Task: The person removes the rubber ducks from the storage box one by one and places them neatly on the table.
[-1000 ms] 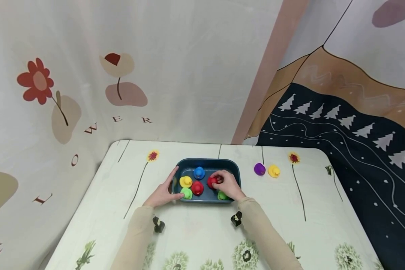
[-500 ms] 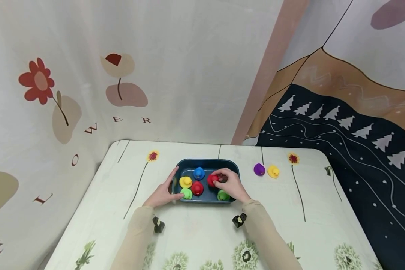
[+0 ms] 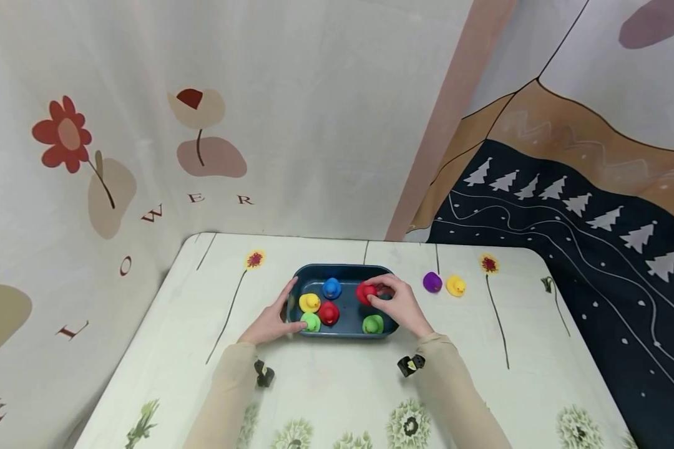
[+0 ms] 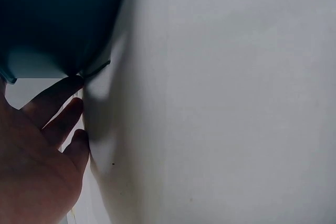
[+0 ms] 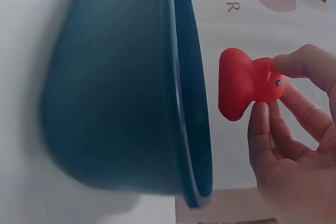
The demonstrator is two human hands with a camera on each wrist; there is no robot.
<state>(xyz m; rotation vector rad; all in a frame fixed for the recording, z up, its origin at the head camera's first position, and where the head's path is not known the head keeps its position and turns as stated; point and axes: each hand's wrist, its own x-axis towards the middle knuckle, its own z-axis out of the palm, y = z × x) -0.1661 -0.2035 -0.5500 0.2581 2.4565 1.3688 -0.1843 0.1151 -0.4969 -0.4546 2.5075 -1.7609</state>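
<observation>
In the head view my right hand [image 3: 400, 304] pinches a red rubber duck [image 3: 366, 292] over the right part of a dark blue tray [image 3: 348, 335]. The right wrist view has thumb and fingertips on the head of this duck [image 5: 239, 85], raised above the rim. My left hand [image 3: 269, 319] rests against the tray's left end, fingers extended along the side and thumb at the near corner. Inside lie a blue duck [image 3: 331, 287], a yellow duck [image 3: 309, 303], another red duck [image 3: 329, 313], a green duck [image 3: 311, 322] at left and a green duck [image 3: 373, 324] at right.
On the table [image 3: 337, 380], right of the tray, a purple duck [image 3: 432, 282] and a yellow duck [image 3: 456, 285] lie side by side. A patterned curtain [image 3: 314, 125] hangs behind the table's far edge.
My right hand has lifted the red duck from the tray floor and shifted it a little right and up. The right green duck is now fully visible. My left hand stays put.
</observation>
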